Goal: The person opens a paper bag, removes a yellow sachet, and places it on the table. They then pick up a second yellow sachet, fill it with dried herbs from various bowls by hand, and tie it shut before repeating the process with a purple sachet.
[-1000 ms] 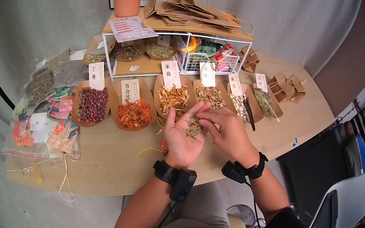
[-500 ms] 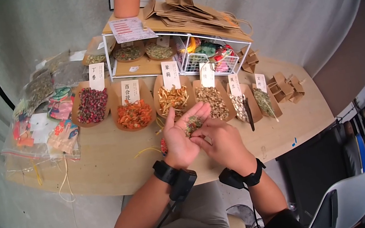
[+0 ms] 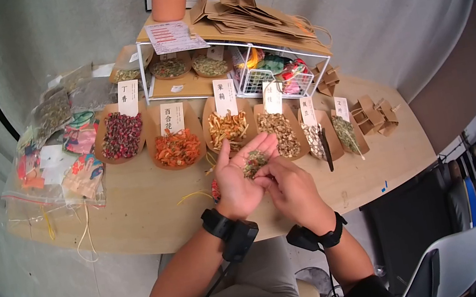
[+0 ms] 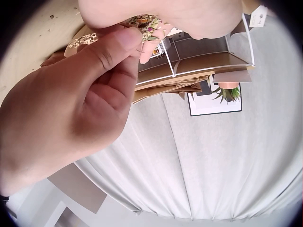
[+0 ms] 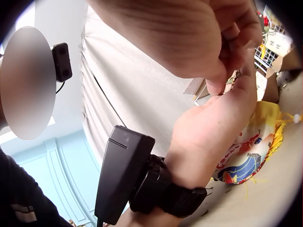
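Note:
My left hand (image 3: 239, 185) is held palm up over the table, its fingers extended, with a small heap of dried herb mix (image 3: 254, 161) lying on the palm and fingers. Over that palm my right hand (image 3: 296, 190) has thumb and fingertips brought together, pinching at the mix. Green, orange and purple bits show in the mix in the left wrist view, right beside the right thumb (image 4: 128, 38). Below the left hand a patterned cloth pouch (image 5: 246, 158) with yellow fringe lies on the table, largely hidden in the head view.
Labelled paper trays stand in a row behind the hands, among them rosebuds (image 3: 122, 134), orange petals (image 3: 177, 149) and wood-coloured pieces (image 3: 277, 129). Plastic bags (image 3: 57, 157) lie left. A white-framed shelf (image 3: 185, 97) stands at the back, folded paper bags (image 3: 257, 16) on top.
The right hand has shifted from the left fingers down toward the palm, its fingertips closing in at the herb mix. The left hand stays nearly in place.

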